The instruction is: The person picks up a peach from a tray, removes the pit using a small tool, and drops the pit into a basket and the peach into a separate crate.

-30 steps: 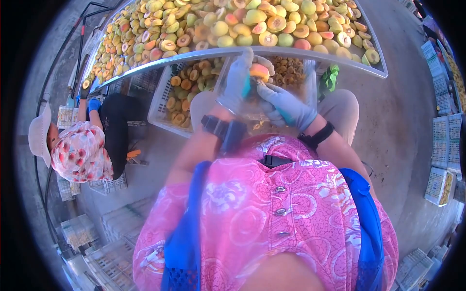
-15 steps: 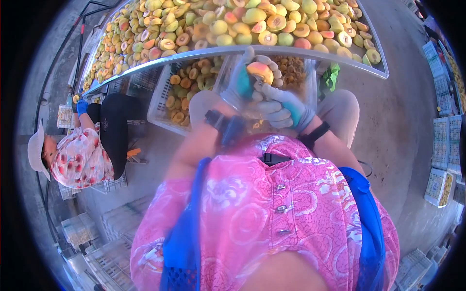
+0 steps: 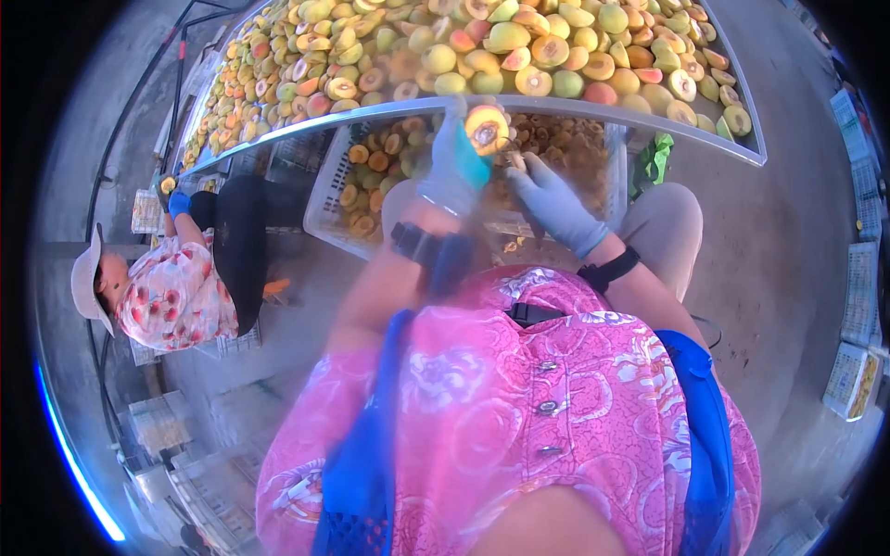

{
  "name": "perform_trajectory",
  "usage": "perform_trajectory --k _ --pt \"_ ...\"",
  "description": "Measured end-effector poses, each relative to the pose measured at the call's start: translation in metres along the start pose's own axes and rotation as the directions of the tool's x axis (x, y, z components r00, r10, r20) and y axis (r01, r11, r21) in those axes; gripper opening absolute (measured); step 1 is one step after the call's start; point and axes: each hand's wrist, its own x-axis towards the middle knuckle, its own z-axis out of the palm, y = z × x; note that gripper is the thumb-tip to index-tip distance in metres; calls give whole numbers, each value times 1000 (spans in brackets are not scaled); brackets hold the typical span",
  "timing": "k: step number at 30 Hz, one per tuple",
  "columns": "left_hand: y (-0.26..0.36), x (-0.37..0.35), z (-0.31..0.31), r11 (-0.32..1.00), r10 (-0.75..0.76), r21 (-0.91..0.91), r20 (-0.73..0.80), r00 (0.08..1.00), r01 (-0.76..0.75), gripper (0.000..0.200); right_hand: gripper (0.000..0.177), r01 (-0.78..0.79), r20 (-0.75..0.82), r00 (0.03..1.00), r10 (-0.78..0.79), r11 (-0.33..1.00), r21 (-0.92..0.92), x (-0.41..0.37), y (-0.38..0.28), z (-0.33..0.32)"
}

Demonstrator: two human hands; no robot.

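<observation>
My left hand (image 3: 456,159), in a grey and teal glove, holds a halved fruit (image 3: 487,130) with its cut face and stone showing. Just to the right, my right hand (image 3: 556,204), gloved in grey, is closed on a small tool (image 3: 515,161) whose tip is near the fruit; its shape is hard to make out. Both hands are at the near edge of a metal-rimmed table (image 3: 389,111) heaped with whole and halved fruit (image 3: 445,57). Below them stand a crate of fruit halves (image 3: 320,206) and a crate of brownish pieces (image 3: 612,176).
A green leafy thing (image 3: 654,157) lies right of the crates. At the left, a person (image 3: 176,292) in a hat and blue glove sits beside the table. Crates (image 3: 851,380) stand at the far right, others (image 3: 213,473) at the lower left. My knees flank the crates.
My hands have moved apart. The fruit's cut face now shows in my left hand, and the tool is visible in my right. The whole view has shifted slightly.
</observation>
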Motion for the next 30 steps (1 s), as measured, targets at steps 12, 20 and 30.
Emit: perform_trajectory --k 12,20,30 --pt "-24 -12 -23 998 53 46 -202 978 -45 50 30 155 2 980 -201 748 -645 1 36 -36" --pt "74 -9 -51 690 668 589 -292 684 -422 33 29 263 28 952 -306 761 -593 4 51 -33" --pt "73 100 -51 -448 607 869 469 642 -212 52 30 -32 -8 999 31 954 -299 6 35 -23"
